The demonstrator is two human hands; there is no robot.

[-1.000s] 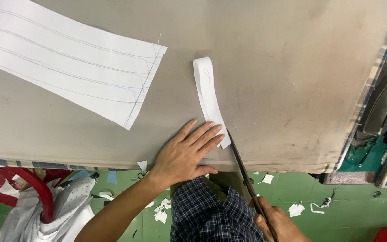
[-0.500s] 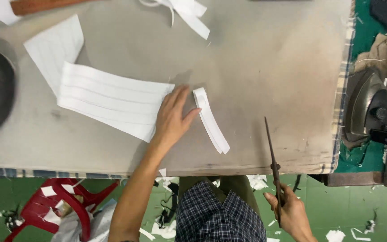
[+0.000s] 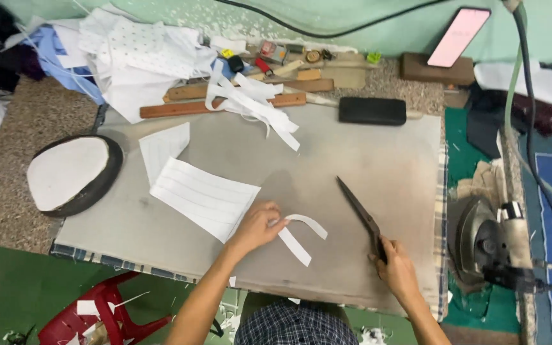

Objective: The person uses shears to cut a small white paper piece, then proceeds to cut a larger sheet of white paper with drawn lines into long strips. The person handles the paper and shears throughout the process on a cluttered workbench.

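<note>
On a grey worktop [image 3: 365, 166], the left hand [image 3: 257, 227] reaches forward, its fingers pinching one end of a curled white fabric strip [image 3: 298, 236] near the front edge, beside a lined white panel [image 3: 202, 197]. The right hand [image 3: 396, 265] rests further right, fingers wrapped around dark scissors [image 3: 360, 214] pointing away, blades closed.

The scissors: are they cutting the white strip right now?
No, the scissors lie closed on the table in the right hand, well apart from the white strip, which the left hand holds.
</note>
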